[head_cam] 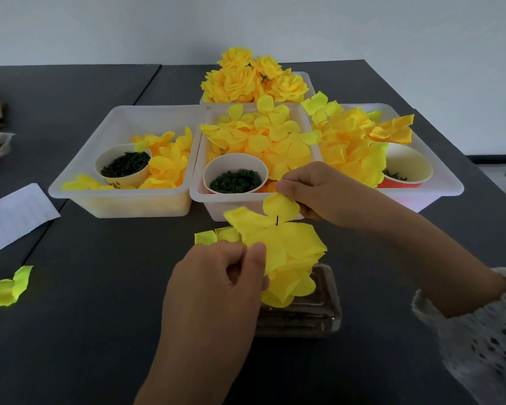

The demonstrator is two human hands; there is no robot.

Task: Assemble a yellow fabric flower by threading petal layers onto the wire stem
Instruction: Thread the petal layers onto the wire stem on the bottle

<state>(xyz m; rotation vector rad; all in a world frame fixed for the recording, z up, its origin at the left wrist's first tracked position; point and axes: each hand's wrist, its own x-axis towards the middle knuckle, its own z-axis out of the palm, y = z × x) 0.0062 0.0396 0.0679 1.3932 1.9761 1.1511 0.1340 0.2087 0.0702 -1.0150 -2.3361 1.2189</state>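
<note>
Yellow petal layers [278, 249] sit threaded on a dark wire stem [277, 220] above a clear plastic box [319, 314]; the left hand [216, 290] pinches a near petal; the right hand [324, 194] pinches a far one.

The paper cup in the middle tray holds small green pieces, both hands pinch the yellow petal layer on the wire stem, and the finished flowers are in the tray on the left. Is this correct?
Not quite. The finished flowers sit in the back tray, behind the middle tray, not on the left. The head view shows it. The rest holds: the paper cup holds small green pieces, and the left hand and right hand pinch the petal layer on the wire stem.
</note>
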